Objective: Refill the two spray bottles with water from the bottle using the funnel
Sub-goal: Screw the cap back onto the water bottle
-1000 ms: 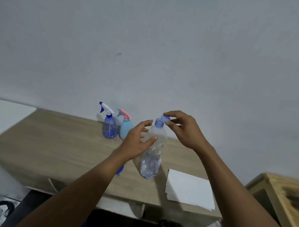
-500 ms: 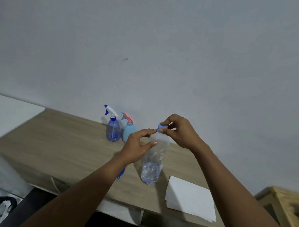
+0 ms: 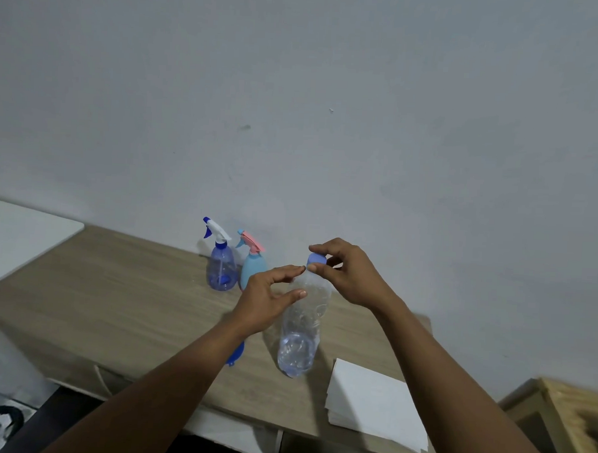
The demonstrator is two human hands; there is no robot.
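Checker: Surfaces first, biggest down?

Lister: Wall [image 3: 331, 90], grey and plain, fills the upper view. Table [image 3: 116, 304], pale wood grain, set against it. White slab [image 3: 16, 234] at the table's left end. Wooden box [image 3: 573, 426] at the far right, apart from the table.

Checker: Loose stock on the table?

Lister: Paper stack [image 3: 375, 407], white, near the front edge, right of centre. Water bottle [image 3: 301, 332], clear plastic, upright just left of the paper, with water in its lower part only. Two spray bottles at the back by the wall, side by side and close enough that I cannot tell if they touch. Blue spray bottle [image 3: 222, 267], white trigger head, on the left. Pale-blue spray bottle [image 3: 253, 270], pink trigger head, on the right. Both heads in place.

Checker: Hands?

Lister: Left hand [image 3: 267, 300], fingers and thumb curved round the water bottle's shoulder, holding it. Right hand [image 3: 352, 276] at the neck, thumb and fingertips pinched on the cap.

Checker: Small items?

Lister: Funnel [image 3: 235, 355], blue, on the table left of the water bottle, mostly hidden under the left forearm, with only an edge showing. Cap [image 3: 316, 259], blue, at the bottle's mouth; screwed tight or loose, cannot tell.
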